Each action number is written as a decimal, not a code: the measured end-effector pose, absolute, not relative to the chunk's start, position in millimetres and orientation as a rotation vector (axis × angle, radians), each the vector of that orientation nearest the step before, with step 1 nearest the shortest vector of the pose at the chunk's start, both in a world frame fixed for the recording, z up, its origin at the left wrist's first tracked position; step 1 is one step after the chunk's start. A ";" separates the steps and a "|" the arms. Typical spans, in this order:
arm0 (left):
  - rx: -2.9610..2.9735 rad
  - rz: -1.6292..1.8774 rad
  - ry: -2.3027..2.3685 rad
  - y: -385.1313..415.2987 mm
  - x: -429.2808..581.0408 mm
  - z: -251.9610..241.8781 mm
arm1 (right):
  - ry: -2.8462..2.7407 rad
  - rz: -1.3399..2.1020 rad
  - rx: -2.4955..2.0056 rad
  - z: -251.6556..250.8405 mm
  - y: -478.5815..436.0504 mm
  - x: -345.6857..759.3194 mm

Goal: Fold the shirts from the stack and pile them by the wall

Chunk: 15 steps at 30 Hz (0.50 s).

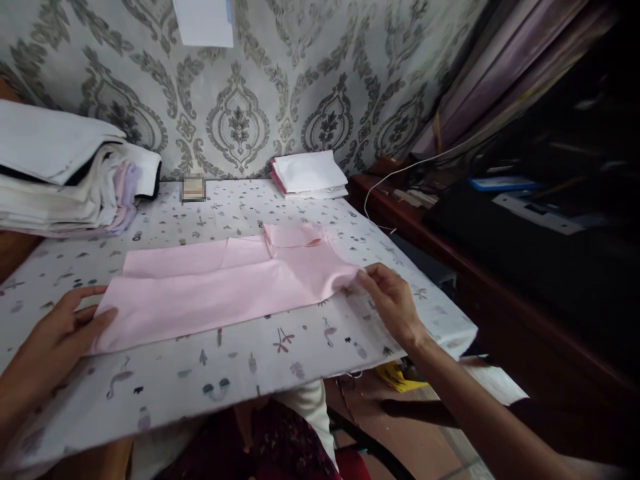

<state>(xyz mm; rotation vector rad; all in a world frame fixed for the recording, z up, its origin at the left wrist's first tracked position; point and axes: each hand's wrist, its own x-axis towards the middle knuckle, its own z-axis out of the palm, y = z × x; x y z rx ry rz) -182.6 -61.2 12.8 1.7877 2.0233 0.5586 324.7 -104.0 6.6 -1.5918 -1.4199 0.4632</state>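
Observation:
A pink shirt (200, 300) lies partly folded across the patterned table cover, its collar end toward the right. My left hand (75, 327) pinches the shirt's hem at the left, thumb on top and fingers at the edge. At the other end my right hand (387, 293) grips the shirt near the shoulder, with thumb and fingers closed on the cloth. A smaller folded flap of the same pink cloth rests on top near the collar. The near long edge runs roughly straight between my two hands.
A tall pile of folded clothes (60, 180) stands at the left. White folded cloth (310, 172) sits at the back against the wall. A small pixelated item (193, 188) is near the wall. To the right, a white cable (395, 175) crosses a dark wooden desk (465, 287).

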 end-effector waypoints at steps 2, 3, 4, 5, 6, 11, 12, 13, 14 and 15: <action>1.681 0.603 1.980 -60.3 -179.3 15.7 | -1.395 0.444 -1.630 5.5 -101.6 331.4; 1.664 0.616 1.975 -59.4 -178.7 16.1 | -1.414 0.416 -1.674 4.4 -101.0 334.3; 1.689 0.620 1.990 -58.3 -178.7 15.5 | -1.445 0.384 -1.728 3.1 -100.9 336.5; 1.734 0.612 2.010 -57.3 -179.3 14.1 | -1.480 0.350 -1.786 1.6 -101.0 338.0; 1.782 0.593 2.035 -56.4 -180.0 12.3 | -1.515 0.308 -1.837 0.1 -101.2 338.6; 1.972 0.387 2.170 -55.6 -182.4 8.2 | -1.626 0.095 -1.918 -3.0 -101.8 336.4; 1.996 0.320 2.186 -55.4 -182.9 8.8 | -1.629 0.080 -1.899 -2.6 -101.8 336.6; 2.017 0.254 2.194 -54.9 -183.7 9.4 | -1.627 0.066 -1.874 -2.2 -101.9 337.5; 2.035 0.197 2.194 -54.2 -185.1 9.5 | -1.627 0.048 -1.846 -1.8 -102.1 338.9; 2.053 0.152 2.189 -53.3 -187.2 9.0 | -1.628 0.027 -1.822 -1.8 -102.4 340.8</action>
